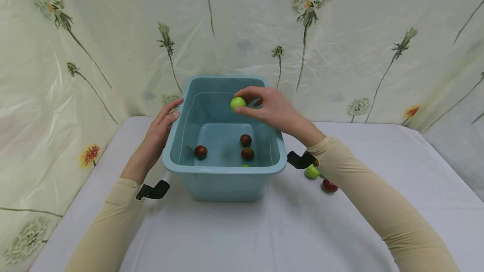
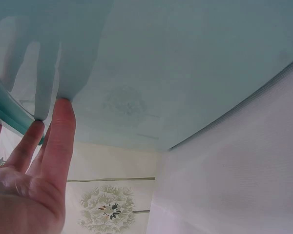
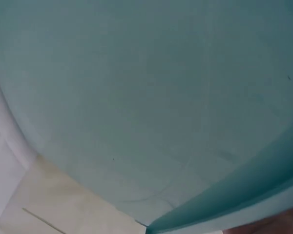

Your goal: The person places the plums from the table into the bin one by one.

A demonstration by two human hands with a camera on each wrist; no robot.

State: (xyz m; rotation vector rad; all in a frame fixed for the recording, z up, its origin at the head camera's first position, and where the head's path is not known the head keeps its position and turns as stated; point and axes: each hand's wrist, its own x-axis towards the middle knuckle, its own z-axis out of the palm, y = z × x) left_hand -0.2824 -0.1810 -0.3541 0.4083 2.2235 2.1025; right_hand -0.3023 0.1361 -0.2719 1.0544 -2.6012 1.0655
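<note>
A light blue plastic tub (image 1: 223,177) stands on the white table. My right hand (image 1: 264,106) hovers over the tub and pinches a green round fruit (image 1: 238,103) between thumb and fingers. My left hand (image 1: 162,127) lies flat against the tub's left outer wall (image 2: 151,73), fingers (image 2: 58,131) straight and touching it. On the tub's floor lie three dark red fruits (image 1: 201,151) (image 1: 245,139) (image 1: 247,153), and a bit of green fruit (image 1: 245,165) peeks over the front rim. The right wrist view shows only the tub's wall (image 3: 146,97).
On the cloth to the right of the tub, a green fruit (image 1: 311,171) and a red fruit (image 1: 330,185) lie partly under my right forearm. A flower-printed sheet (image 1: 340,32) hangs behind the table. White tablecloth (image 1: 245,238) stretches in front.
</note>
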